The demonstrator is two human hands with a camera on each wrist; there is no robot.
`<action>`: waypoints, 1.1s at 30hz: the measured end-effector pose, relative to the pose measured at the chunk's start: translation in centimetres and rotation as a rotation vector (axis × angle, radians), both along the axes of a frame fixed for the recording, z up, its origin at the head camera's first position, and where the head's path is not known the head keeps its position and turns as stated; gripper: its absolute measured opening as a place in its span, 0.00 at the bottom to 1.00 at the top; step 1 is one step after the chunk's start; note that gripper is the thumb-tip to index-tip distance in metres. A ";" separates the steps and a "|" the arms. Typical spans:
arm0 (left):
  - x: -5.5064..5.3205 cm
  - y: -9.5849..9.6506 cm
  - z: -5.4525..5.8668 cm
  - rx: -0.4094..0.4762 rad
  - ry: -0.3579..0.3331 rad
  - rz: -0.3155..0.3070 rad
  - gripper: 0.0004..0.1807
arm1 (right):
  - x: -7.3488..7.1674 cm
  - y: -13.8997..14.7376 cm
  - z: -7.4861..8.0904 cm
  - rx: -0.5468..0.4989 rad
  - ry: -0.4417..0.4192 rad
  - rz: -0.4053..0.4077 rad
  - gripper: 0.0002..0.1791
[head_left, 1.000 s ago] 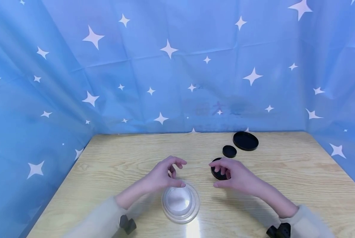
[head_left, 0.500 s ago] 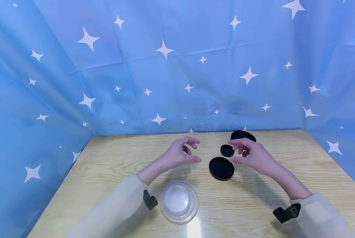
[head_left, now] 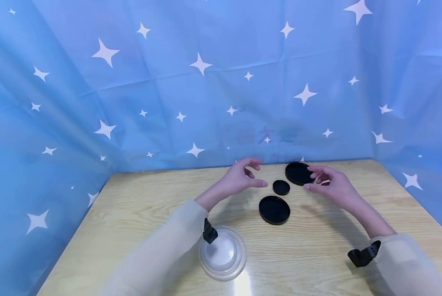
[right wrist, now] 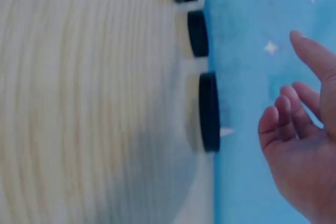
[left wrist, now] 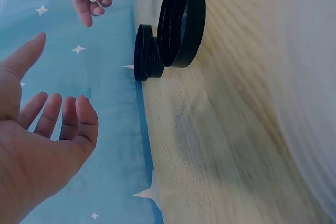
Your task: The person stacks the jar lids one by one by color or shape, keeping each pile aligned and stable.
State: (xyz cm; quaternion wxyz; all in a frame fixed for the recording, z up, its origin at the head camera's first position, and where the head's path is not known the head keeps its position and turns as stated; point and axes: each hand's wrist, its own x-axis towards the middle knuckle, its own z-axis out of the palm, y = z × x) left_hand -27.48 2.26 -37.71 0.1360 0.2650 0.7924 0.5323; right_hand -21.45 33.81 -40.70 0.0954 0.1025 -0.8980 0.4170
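Three shallow black round lids lie on the wooden table. The largest-looking far lid is by the back edge, a small lid is in the middle, and a near lid lies closest to me. My left hand hovers left of the small lid with loosely bent fingers and nothing in its grasp. My right hand, also holding nothing, hovers at the right side of the far lid and overlaps its rim in the head view. Both palms face inward; the right wrist view shows the right hand raised above the tabletop.
A clear round plastic container with stepped rings stands at the front of the table, partly behind the left sleeve's black wrist camera. A blue star-patterned curtain hangs along the back and sides.
Both hands have moved away from me and to the right, the right one off the near lid toward the far lid. The lids and the clear container stay put on the table.
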 end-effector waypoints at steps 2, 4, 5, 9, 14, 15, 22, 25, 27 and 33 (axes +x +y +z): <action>-0.5 0.6 -0.1 0.005 -0.007 -0.008 0.36 | -0.3 0.6 -0.4 -0.014 -0.008 -0.014 0.36; -1.0 1.2 -0.4 0.013 -0.014 -0.012 0.37 | -0.5 1.2 -0.7 -0.031 -0.019 -0.025 0.40; -1.3 1.4 -0.5 0.018 -0.017 -0.011 0.37 | -0.6 1.4 -0.8 -0.039 -0.027 -0.028 0.42; -2.2 2.5 -1.3 0.024 -0.025 0.008 0.38 | -1.1 2.0 -1.2 -0.048 -0.060 -0.034 0.47; -2.9 3.7 -1.9 -0.008 -0.039 0.030 0.43 | -1.8 2.3 -1.5 -0.018 -0.100 -0.046 0.50; -3.0 3.9 -2.0 -0.015 -0.041 0.029 0.45 | -1.9 2.4 -1.5 -0.017 -0.107 -0.049 0.51; -3.8 5.6 -2.8 -0.028 -0.054 0.027 0.54 | -2.9 2.2 -1.6 -0.011 -0.150 -0.027 0.53; -4.1 6.5 -3.3 -0.037 -0.044 0.006 0.54 | -3.3 2.3 -1.6 0.001 -0.166 -0.023 0.54; -4.4 7.1 -3.7 -0.045 -0.030 -0.005 0.54 | -3.5 2.5 -1.7 0.012 -0.175 -0.025 0.55; -5.2 8.4 -4.2 -0.115 0.027 0.042 0.57 | -4.4 3.6 -2.4 0.020 -0.208 -0.011 0.56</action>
